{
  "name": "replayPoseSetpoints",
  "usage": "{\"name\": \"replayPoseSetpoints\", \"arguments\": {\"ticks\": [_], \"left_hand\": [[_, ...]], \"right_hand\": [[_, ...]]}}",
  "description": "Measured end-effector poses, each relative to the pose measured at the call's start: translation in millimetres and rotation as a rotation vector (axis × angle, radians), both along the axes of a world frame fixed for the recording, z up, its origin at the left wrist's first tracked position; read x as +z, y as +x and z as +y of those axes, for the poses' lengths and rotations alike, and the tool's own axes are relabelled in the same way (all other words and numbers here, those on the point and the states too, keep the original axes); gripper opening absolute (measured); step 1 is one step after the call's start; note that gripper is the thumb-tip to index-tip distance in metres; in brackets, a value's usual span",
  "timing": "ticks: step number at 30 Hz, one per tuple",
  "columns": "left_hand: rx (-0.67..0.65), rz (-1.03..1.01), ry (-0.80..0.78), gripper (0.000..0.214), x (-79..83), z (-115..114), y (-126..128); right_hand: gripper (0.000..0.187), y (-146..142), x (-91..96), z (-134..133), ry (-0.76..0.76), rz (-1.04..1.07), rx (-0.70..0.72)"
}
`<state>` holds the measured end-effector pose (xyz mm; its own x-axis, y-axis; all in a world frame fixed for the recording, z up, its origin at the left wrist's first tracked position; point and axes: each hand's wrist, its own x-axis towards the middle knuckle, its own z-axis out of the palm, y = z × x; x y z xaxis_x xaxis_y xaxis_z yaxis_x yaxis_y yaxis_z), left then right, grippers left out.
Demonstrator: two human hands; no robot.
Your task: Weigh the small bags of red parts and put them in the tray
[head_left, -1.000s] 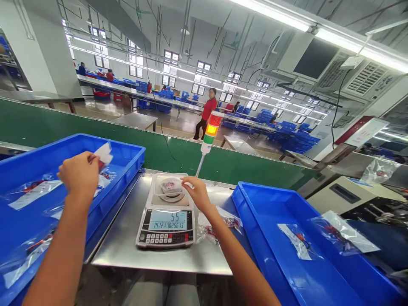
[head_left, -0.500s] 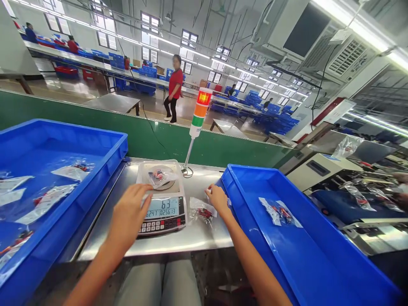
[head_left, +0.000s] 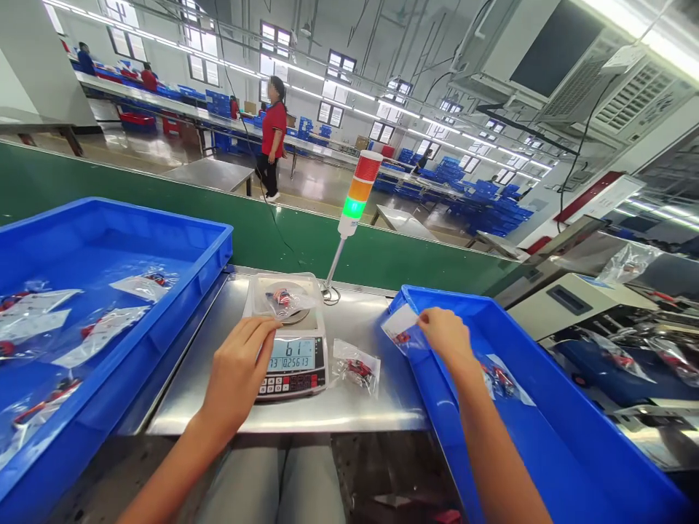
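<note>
A digital scale stands on a steel table, and a clear plastic bag with red parts lies on its pan. My left hand rests by the scale's left edge with its fingers stretched out and holds nothing. My right hand pinches another small bag over the near left corner of the right blue tray. A third bag lies on the table to the right of the scale.
A left blue tray holds several bags. One bag lies in the right tray. A signal tower lamp shows green behind the scale. A green conveyor belt runs behind. A person in red walks beyond. Machines stand at right.
My right hand picked a bag off the table and carried it right over the right tray. My left hand stayed by the scale. The person in red walked left.
</note>
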<state>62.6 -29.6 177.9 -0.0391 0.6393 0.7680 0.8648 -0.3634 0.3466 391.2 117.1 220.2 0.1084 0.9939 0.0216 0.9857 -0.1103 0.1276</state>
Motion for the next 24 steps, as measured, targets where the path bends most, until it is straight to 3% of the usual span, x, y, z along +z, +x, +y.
{"name": "replayPoseSetpoints", "arguments": {"ticks": [2, 4, 7, 10, 14, 17, 20, 24], "left_hand": [[0.001, -0.007, 0.005, 0.016, 1.3, 7, 0], [-0.009, -0.006, -0.003, 0.016, 0.7, 19, 1], [-0.045, 0.034, -0.105, 0.02, -4.7, 43, 2], [-0.066, 0.053, -0.301, 0.028, -11.7, 69, 6], [0.042, -0.037, -0.401, 0.016, -9.3, 96, 3], [0.254, -0.162, -0.353, 0.024, 11.2, 109, -19], [0.477, -0.316, -0.253, 0.027, 44.8, 107, -59], [0.761, -0.485, -0.077, 0.031, 76.5, 80, -112]], "right_hand": [[0.028, 7, 21.9, -12, 0.158, 0.045, 0.022], [0.025, 2, 32.6, -23, 0.232, 0.141, 0.139], [0.021, -16, 32.8, -31, 0.259, 0.324, 0.317], [0.02, -35, 31.0, -31, 0.318, 0.446, 0.398], [0.02, -64, 41.9, -20, 0.341, 0.462, 0.469], [0.018, -95, 55.3, -6, 0.362, 0.444, 0.5], [0.02, -131, 60.5, 8, 0.385, 0.407, 0.534], [0.023, -172, 38.9, 16, 0.342, 0.319, 0.711]]}}
